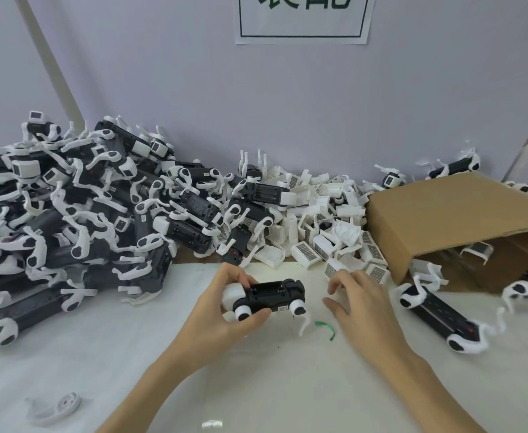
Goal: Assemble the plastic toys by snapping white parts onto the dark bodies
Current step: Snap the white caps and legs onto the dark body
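Observation:
My left hand grips a dark toy body with white leg joints and a white end piece, holding it just above the white table, its open underside facing up. My right hand hovers to the right of it, fingers loosely curled and holding nothing. A heap of loose white parts lies behind the hands against the wall. A big pile of dark bodies with white legs fills the left side.
An open cardboard box lies on its side at the right, more toys in front of it. A green strip lies near my right hand. A single white leg part sits at the near left.

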Tool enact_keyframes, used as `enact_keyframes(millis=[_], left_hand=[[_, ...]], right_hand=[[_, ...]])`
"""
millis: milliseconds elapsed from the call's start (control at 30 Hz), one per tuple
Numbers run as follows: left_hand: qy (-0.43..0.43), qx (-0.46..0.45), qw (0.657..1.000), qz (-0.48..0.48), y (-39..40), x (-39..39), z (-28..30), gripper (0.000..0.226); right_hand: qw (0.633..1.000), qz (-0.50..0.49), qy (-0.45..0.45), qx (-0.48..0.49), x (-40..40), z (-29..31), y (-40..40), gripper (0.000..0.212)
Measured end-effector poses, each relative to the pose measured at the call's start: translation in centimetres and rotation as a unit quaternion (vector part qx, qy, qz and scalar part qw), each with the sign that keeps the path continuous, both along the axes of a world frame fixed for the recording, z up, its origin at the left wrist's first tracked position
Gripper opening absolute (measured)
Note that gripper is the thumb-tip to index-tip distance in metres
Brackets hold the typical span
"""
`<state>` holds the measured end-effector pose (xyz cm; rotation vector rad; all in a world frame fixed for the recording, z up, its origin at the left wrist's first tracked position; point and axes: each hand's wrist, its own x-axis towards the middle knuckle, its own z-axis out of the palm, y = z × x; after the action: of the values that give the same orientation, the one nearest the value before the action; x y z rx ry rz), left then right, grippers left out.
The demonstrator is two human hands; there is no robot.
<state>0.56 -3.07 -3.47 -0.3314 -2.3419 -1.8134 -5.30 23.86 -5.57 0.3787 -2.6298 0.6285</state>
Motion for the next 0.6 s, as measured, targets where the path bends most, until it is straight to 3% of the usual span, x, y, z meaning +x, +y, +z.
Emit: enact_keyframes(millis=[167,267,333,467,533,600], left_hand=[[-0.006,0.007,1.000,-0.010,-0.19,-0.14,-0.26,0.043],[-0.017,0.006,1.000,-0.015,-0.47,-0.19,-0.28,0.045],[-0.019,0.004,1.000,-0.018,-0.59,-0.23,-0.21,0.046],[-0.020,-0.013,1.000,-0.019,-0.71,-0.35,-0.28,0.047],[-0.020,-0.025,0.999,-0.017,-0.77,-0.35,-0.26,0.048],[-0.020,-0.029,0.999,-0.014,-0.85,-0.32,-0.23,0.049]], right_hand=[[0.985,0.007,0.007,-0.172,0.51,0.40,-0.62,0.035],[0.939,0.034,-0.083,-0.332,0.43,0.65,-1.00,0.042],[0.912,0.033,-0.133,-0.385,0.26,0.62,-1.04,0.046],[0.922,0.006,-0.142,-0.360,0.37,0.68,-0.85,0.026],[0.949,-0.020,-0.087,-0.301,0.55,0.67,-0.83,0.014],[0.961,-0.034,-0.034,-0.271,0.56,0.77,-0.82,0.021]])
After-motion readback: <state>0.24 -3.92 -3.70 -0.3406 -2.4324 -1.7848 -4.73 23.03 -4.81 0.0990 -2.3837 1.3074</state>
